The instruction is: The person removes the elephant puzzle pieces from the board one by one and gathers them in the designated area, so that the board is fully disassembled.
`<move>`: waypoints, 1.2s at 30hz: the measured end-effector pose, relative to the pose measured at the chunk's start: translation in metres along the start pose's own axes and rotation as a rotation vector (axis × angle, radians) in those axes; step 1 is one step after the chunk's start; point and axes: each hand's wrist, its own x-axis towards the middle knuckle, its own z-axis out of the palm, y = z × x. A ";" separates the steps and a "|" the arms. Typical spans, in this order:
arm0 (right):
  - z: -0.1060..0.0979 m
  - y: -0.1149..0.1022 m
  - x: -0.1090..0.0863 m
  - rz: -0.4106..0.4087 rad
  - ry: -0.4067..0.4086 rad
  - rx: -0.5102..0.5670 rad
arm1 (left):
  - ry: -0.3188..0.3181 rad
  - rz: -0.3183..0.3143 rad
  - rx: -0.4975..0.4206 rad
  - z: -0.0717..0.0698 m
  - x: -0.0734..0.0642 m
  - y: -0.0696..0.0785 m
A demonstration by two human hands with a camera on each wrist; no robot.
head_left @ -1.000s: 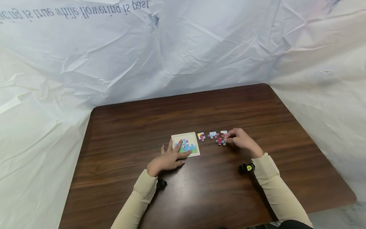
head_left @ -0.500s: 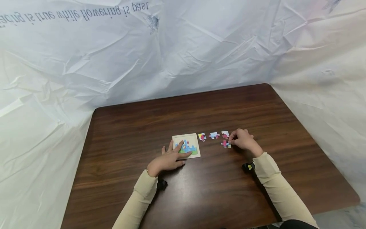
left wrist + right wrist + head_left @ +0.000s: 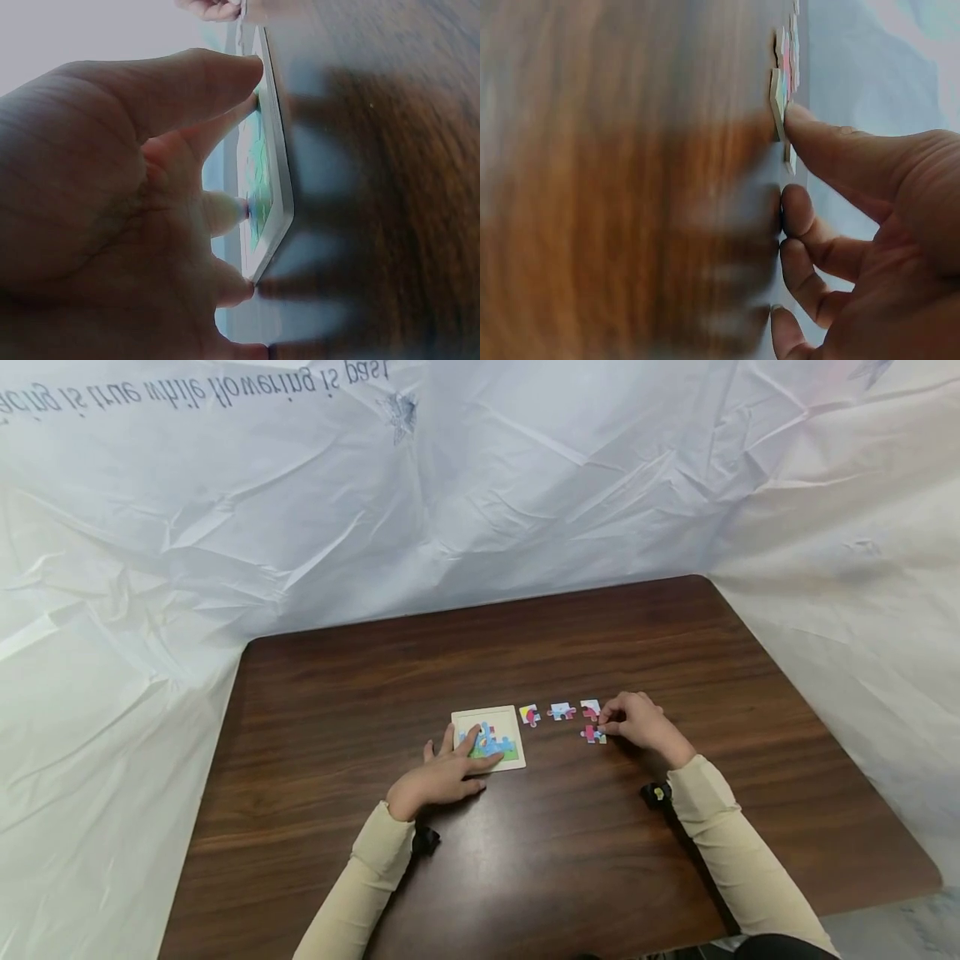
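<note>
Nothing is gripped: right of the tray (image 3: 507, 725), a piece (image 3: 591, 734) is touched by the right hand (image 3: 637, 724), presumably being arranged; pinching is likely needed next.

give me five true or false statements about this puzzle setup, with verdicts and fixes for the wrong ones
1. The left hand rests on the puzzle tray. True.
2. The picture in the puzzle tray is fully assembled. False: bare tray shows along its far side.
3. The head view shows four loose puzzle pieces to the right of the tray. True.
4. The loose puzzle pieces are stacked in a pile. False: they lie spread out, three in a row and one nearer the person.
5. The right hand is at the pink-and-blue piece. True.
</note>
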 end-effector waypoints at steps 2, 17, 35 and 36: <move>-0.001 0.001 0.001 -0.034 -0.003 -0.002 | 0.000 -0.003 0.001 0.000 -0.001 0.000; -0.003 -0.031 0.016 -0.165 0.057 0.189 | -0.028 0.007 -0.025 -0.006 0.001 -0.003; 0.043 -0.102 0.046 -0.291 0.050 0.200 | -0.059 0.015 -0.009 -0.011 0.001 -0.003; 0.046 -0.105 0.046 -0.291 0.048 0.186 | -0.060 0.017 -0.007 -0.011 0.000 -0.003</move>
